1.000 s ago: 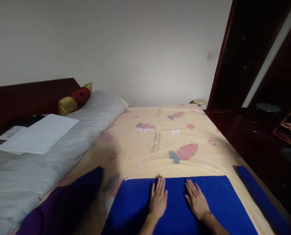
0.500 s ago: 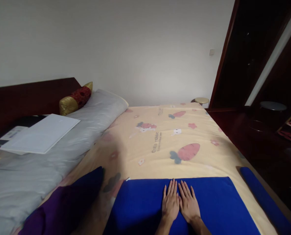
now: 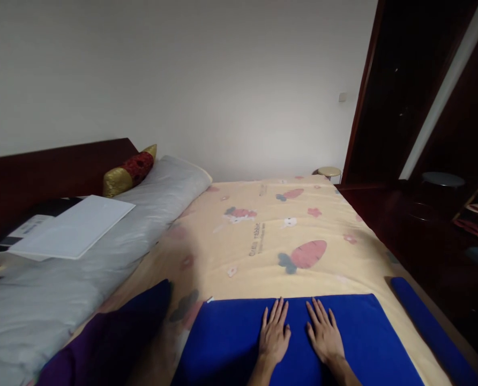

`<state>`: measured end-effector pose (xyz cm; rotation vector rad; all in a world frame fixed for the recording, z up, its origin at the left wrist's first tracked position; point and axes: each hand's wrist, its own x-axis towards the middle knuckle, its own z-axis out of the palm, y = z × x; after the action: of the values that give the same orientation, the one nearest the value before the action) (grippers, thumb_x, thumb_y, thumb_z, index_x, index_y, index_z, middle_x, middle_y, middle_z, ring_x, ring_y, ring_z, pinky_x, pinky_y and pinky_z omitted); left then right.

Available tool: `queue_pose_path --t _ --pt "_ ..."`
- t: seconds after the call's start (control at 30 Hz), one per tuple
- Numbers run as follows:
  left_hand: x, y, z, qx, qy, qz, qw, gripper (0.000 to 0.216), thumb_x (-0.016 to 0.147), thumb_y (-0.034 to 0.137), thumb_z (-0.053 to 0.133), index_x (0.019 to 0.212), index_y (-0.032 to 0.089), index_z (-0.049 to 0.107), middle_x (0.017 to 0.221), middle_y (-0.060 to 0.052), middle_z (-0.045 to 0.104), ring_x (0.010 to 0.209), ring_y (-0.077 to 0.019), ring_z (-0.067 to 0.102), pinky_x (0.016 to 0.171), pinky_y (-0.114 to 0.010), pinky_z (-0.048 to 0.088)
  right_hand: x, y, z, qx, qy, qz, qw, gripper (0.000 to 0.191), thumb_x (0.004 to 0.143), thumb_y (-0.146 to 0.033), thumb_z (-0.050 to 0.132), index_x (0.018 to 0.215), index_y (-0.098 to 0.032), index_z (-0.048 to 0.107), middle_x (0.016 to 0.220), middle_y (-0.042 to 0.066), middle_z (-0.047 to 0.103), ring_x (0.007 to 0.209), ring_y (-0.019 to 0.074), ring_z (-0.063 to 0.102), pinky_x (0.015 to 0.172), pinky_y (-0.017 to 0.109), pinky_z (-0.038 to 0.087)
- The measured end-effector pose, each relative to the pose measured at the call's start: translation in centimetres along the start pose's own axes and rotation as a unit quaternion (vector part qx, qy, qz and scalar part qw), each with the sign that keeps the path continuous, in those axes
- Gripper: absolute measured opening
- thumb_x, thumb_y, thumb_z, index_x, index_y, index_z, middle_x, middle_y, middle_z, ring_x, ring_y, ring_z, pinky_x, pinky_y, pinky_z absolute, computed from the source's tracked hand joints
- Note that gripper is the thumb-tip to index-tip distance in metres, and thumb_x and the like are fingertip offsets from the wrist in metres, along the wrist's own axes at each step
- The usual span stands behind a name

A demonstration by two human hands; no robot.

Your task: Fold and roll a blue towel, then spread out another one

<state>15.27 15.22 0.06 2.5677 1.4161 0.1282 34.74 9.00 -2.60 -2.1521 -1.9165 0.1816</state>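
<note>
Both my hands lie flat, palms down, on a bright blue folded cloth [image 3: 223,343] spread at the near end of the bed. My left hand [image 3: 274,335] rests near the cloth's middle, fingers stretched forward and open. My right hand [image 3: 326,335] lies a short gap to its right, also open with fingers pointing at the cloth's far edge. Neither hand holds anything. Under the cloth is a pale yellow bedspread [image 3: 271,241] printed with carrots and rabbits.
A dark purple cloth [image 3: 110,338] lies at the near left. A grey bolster pillow [image 3: 102,252] carries a white flat board [image 3: 76,233]; a red and gold cushion [image 3: 130,167] sits by the headboard. A blue strip [image 3: 432,327] lies along the bed's right edge beside dark wooden furniture [image 3: 424,161].
My hands came together side by side on the blue cloth, then moved slightly apart again. The camera view tilted a little.
</note>
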Motion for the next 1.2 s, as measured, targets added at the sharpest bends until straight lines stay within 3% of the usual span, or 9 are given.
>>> queue_pose_path --t 0.2,0.37,0.47,0.73,0.83,0.93,1.07,1.13,1.2 --pt "-1.3 -4.7 -2.2 0.042 0.002 -0.048 0.998 0.075 0.082 0.01 0.03 0.149 0.033 0.006 0.158 0.008 0.012 0.147 -0.0127 0.014 0.121 -0.048 0.015 -1.5 9.3 -2.2 -0.085 0.022 0.088 0.992 0.06 0.094 -0.047 0.021 0.149 -0.025 0.023 0.156 -0.001 0.022 0.145 0.0189 0.016 0.118 0.048 0.01" --pt "-3.4 -12.3 -2.8 0.075 0.057 -0.202 0.975 0.057 0.095 0.037 0.019 0.15 0.025 0.011 0.158 0.0 0.021 0.146 -0.0163 0.019 0.12 -0.047 0.015 -3.1 15.9 -2.5 -0.122 0.055 0.154 0.979 0.07 0.091 -0.057 0.013 0.15 -0.021 0.022 0.158 0.001 0.018 0.146 0.0191 0.011 0.118 0.048 0.007" --pt "-4.7 -15.5 -2.6 0.106 0.079 -0.317 0.939 0.063 0.094 0.047 0.016 0.15 0.018 0.012 0.158 -0.004 0.022 0.146 -0.0191 0.018 0.12 -0.047 0.016 -3.7 17.5 -2.0 -0.126 0.063 0.18 0.974 0.071 0.091 -0.057 0.009 0.151 -0.021 0.022 0.159 0.001 0.015 0.147 0.0183 0.008 0.118 0.047 0.007" --pt "-4.4 -16.0 -4.4 0.11 -0.007 -0.35 0.93 0.063 0.094 0.046 0.015 0.15 0.017 0.011 0.159 -0.001 0.013 0.147 -0.0171 0.014 0.119 -0.05 0.016 -2.5 18.8 -3.0 -0.11 0.004 0.183 0.977 0.066 0.09 -0.055 0.022 0.147 -0.023 0.033 0.157 0.004 0.025 0.145 0.0205 0.017 0.116 0.05 0.012" --pt "-3.8 -13.4 -5.9 0.117 0.001 -0.333 0.936 0.06 0.094 0.038 0.017 0.149 0.016 0.015 0.159 -0.004 0.013 0.147 -0.0199 0.015 0.119 -0.056 0.01 -1.7 16.7 -4.0 -0.123 0.04 0.208 0.97 0.062 0.088 -0.05 0.03 0.14 -0.019 0.044 0.153 0.009 0.032 0.144 0.0272 0.022 0.115 0.059 0.01" --pt "-4.1 -7.9 -5.1 0.136 0.086 -0.216 0.963 0.058 0.092 0.028 0.02 0.149 0.018 0.016 0.158 -0.002 0.015 0.146 -0.0187 0.017 0.12 -0.053 0.009 -2.1 10.6 -3.5 -0.105 0.151 0.102 0.978 0.057 0.091 -0.038 0.028 0.138 -0.011 0.047 0.151 0.014 0.034 0.143 0.0272 0.024 0.115 0.053 0.016" --pt "-6.3 0.5 0.7 0.16 0.171 -0.005 0.972 0.073 0.08 0.015 0.034 0.15 0.023 0.015 0.156 0.003 0.027 0.146 -0.014 0.017 0.12 -0.044 0.018 -5.0 0.2 0.8 -0.063 0.202 -0.121 0.97 0.061 0.084 -0.016 0.035 0.146 -0.017 0.035 0.15 0.008 0.039 0.139 0.0205 0.034 0.112 0.041 0.03" --pt "-7.7 2.9 3.9 0.181 0.252 0.076 0.948 0.079 0.073 0.016 0.041 0.149 0.023 0.021 0.151 0.005 0.038 0.147 -0.013 0.013 0.121 -0.039 0.018 -6.8 -3.1 3.3 -0.06 0.245 -0.179 0.951 0.069 0.08 -0.016 0.039 0.149 -0.016 0.028 0.144 0.007 0.047 0.132 0.0209 0.044 0.105 0.037 0.038" --pt "-8.7 3.8 6.1 0.194 0.315 0.094 0.924 0.08 0.069 0.017 0.043 0.147 0.022 0.028 0.144 0.004 0.048 0.147 -0.0133 0.011 0.121 -0.037 0.016 -8.2 -4.5 5.1 -0.067 0.289 -0.209 0.932 0.074 0.078 -0.018 0.041 0.15 -0.014 0.024 0.135 0.007 0.057 0.123 0.0211 0.053 0.097 0.035 0.043"
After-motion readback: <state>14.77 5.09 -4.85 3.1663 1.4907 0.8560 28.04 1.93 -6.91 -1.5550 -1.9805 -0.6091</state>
